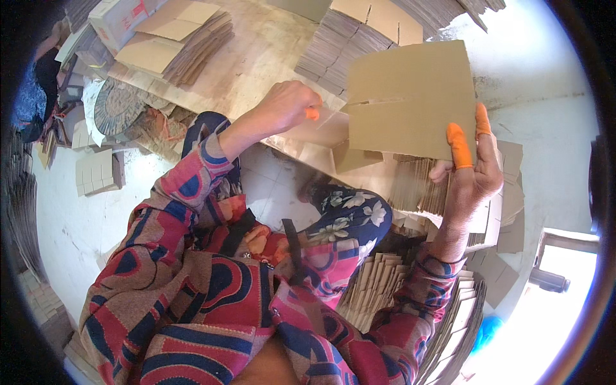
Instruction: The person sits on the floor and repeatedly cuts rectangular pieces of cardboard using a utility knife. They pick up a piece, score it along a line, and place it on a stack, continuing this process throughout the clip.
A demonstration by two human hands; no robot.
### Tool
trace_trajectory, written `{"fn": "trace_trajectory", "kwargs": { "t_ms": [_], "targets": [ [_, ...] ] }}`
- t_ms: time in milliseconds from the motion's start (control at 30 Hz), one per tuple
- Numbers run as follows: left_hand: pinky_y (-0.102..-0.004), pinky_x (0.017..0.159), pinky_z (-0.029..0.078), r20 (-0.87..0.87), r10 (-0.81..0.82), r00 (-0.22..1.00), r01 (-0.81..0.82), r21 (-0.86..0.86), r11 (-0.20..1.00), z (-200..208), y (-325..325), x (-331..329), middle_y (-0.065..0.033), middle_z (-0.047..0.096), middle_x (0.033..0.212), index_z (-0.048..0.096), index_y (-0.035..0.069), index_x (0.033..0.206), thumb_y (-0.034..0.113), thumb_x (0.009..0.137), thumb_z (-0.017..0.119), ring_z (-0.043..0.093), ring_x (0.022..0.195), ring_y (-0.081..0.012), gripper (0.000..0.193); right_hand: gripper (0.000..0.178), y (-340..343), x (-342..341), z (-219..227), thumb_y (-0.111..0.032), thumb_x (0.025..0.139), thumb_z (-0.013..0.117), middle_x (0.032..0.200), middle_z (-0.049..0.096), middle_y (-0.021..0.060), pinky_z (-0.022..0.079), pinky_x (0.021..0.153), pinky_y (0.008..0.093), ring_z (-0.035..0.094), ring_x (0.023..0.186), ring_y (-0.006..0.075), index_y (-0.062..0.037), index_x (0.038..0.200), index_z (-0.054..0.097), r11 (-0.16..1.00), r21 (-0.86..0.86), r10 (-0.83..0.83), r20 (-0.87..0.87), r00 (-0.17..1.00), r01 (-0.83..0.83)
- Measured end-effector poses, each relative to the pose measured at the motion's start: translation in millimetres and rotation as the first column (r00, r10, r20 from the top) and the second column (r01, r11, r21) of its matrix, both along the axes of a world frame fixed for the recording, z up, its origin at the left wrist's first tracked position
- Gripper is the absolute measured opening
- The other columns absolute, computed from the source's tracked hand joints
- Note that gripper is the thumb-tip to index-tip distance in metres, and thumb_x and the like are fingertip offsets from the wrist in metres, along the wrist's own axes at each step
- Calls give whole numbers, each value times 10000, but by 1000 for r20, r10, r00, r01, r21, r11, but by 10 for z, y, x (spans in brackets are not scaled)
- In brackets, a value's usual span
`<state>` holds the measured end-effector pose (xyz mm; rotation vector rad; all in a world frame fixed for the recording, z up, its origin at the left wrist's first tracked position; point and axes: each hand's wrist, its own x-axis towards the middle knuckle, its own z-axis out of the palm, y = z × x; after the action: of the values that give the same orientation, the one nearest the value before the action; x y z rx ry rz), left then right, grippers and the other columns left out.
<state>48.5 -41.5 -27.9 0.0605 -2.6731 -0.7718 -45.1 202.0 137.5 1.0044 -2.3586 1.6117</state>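
Note:
My right hand (471, 168) grips a flat brown cardboard sheet (410, 102) by its lower right corner. One orange-capped finger lies over its face and another runs along its right edge. A slit cuts into the sheet from the left side. My left hand (282, 108) is closed, knuckles up, left of the sheet, with orange finger covers on its fingertips. Below it is a blurred cardboard piece (321, 131); whether the fingers hold it cannot be made out. A folded cardboard flap (354, 158) stands on the wooden board under the sheet.
The pale wooden board (256, 48) bears a cardboard stack (186, 38) at far left and a slotted stack (346, 45) at the back. Another stack (420, 183) lies beneath my right hand. Slotted cardboard bundles (378, 282) stand by my right forearm. Loose sheets (491, 276) lie on the floor.

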Motion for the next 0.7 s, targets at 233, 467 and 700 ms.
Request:
{"fn": "trace_trajectory", "kwargs": {
  "t_ms": [233, 467, 700],
  "targets": [
    [-443, 600, 458, -6, 15, 1000, -15, -44, 999, -27, 17, -35, -185, 612, 678, 681, 46, 797, 181, 758, 682, 604, 676, -370, 141, 484, -100, 5, -130, 179, 787, 415, 1353, 510, 144, 470, 465, 185, 578, 584, 75, 88, 1248, 528, 992, 4, 126, 147, 981, -128],
    [-440, 589, 460, 1, 21, 1000, -21, -24, 1000, -6, 19, -24, -183, 611, 668, 689, 51, 797, 171, 750, 684, 607, 655, -365, 129, 426, -166, 36, -64, 96, 851, 520, 1309, 543, 141, 443, 448, 180, 539, 559, 56, 75, 1277, 509, 992, 55, 95, 214, 972, -110],
    [-444, 607, 465, -5, 33, 999, -33, -20, 999, 1, 26, -64, -179, 619, 680, 694, 51, 791, 177, 746, 686, 608, 670, -369, 134, 432, -203, 13, -186, 79, 841, 569, 1258, 592, 134, 448, 444, 196, 528, 527, 37, 51, 1270, 527, 984, 118, 120, 127, 985, -135]
  ]
}}
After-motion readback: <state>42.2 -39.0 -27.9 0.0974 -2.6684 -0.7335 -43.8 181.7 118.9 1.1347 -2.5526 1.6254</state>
